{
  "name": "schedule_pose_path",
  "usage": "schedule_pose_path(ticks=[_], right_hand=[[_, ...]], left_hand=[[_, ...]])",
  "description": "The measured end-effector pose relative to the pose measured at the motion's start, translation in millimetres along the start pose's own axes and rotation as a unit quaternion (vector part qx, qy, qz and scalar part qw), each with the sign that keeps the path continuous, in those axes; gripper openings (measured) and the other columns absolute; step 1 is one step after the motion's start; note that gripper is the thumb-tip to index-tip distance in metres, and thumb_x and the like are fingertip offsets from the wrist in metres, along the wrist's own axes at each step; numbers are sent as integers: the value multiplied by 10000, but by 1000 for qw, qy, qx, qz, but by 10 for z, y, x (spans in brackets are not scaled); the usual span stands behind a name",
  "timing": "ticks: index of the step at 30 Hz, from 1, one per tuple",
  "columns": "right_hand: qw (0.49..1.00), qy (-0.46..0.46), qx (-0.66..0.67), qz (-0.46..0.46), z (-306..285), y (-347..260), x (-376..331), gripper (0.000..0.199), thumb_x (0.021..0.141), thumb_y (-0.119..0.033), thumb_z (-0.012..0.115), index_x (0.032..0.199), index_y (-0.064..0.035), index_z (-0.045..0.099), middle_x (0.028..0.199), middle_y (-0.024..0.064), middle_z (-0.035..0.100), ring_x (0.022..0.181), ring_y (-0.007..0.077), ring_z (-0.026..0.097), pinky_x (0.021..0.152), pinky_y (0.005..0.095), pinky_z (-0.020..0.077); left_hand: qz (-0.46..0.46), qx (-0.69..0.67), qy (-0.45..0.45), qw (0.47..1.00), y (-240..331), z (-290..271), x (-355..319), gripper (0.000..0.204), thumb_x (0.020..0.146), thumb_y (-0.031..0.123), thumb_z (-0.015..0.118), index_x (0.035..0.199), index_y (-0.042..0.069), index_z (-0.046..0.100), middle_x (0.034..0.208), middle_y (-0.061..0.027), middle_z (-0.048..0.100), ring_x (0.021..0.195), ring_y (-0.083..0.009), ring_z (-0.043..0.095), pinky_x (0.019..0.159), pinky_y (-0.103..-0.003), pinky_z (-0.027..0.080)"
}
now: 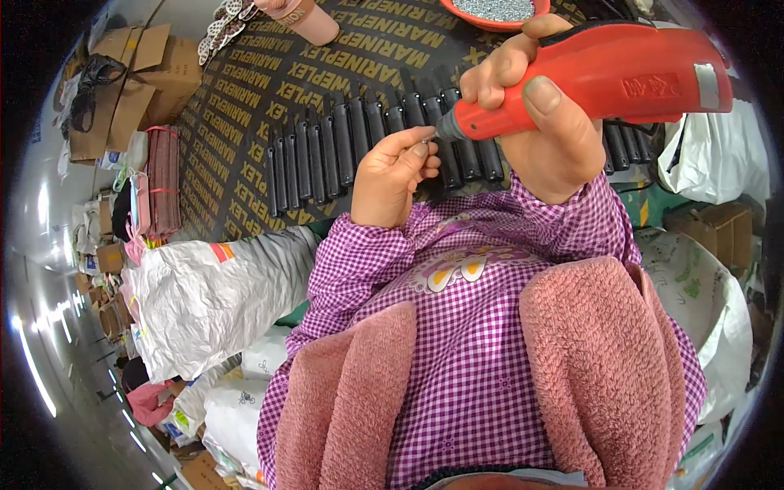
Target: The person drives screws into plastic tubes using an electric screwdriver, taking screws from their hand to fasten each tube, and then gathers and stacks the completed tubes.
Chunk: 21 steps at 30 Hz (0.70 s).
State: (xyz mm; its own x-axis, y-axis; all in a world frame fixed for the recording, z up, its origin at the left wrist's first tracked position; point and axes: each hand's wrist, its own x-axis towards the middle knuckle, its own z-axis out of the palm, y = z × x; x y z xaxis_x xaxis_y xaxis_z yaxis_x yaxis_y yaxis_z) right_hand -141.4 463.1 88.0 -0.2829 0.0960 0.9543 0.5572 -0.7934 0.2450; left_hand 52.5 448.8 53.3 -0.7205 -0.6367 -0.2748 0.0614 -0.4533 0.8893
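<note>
My right hand [555,122] is wrapped round a red electric screwdriver [604,77], held level above the table with its grey tip toward the left. Right at that tip, the thumb and forefinger of my left hand [396,175] are pinched together. Whatever sits between them is too small to make out. Beneath both hands runs a row of long black plastic parts [331,151], lying side by side on the dark printed table board [237,106]. The screwdriver and my hands hide some of the row.
An orange bowl [490,22] of small silvery metal pieces stands at the far edge, near a pink cup [302,18]. White sacks [212,298] flank me on the left, with another white bag [710,151] at the right. Cardboard boxes [167,73] are at the far left.
</note>
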Motion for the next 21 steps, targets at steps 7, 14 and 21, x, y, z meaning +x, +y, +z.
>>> schedule_pose_path(ticks=[7, 14, 21], right_hand=[[868, 282, -247, 326, 682, -338, 149, 483, 858, -215, 539, 1293, -96, 365, 977, 23, 514, 858, 154, 524, 782, 407, 397], [856, 301, -255, 335, 695, -269, 144, 497, 841, -215, 560, 1286, -98, 371, 967, 28, 518, 841, 158, 528, 767, 406, 399], [844, 310, -249, 359, 681, -204, 138, 478, 834, -210, 558, 1264, -94, 385, 965, 34, 529, 837, 162, 535, 760, 407, 399]], left_hand=[[-3, -21, 7, 1000, 35, -50, -50, 233, 920, 51, 531, 1130, -36, 580, 971, -98, 606, 827, -145, 581, 750, -258, 498], [-7, -44, -11, 999, 24, -124, -51, 227, 925, 42, 516, 1127, -37, 582, 960, -91, 599, 817, -145, 579, 741, -264, 501], [3, -4, 0, 1000, 29, -167, -69, 228, 928, 45, 501, 1119, -51, 580, 947, -95, 613, 800, -138, 587, 735, -258, 505]])
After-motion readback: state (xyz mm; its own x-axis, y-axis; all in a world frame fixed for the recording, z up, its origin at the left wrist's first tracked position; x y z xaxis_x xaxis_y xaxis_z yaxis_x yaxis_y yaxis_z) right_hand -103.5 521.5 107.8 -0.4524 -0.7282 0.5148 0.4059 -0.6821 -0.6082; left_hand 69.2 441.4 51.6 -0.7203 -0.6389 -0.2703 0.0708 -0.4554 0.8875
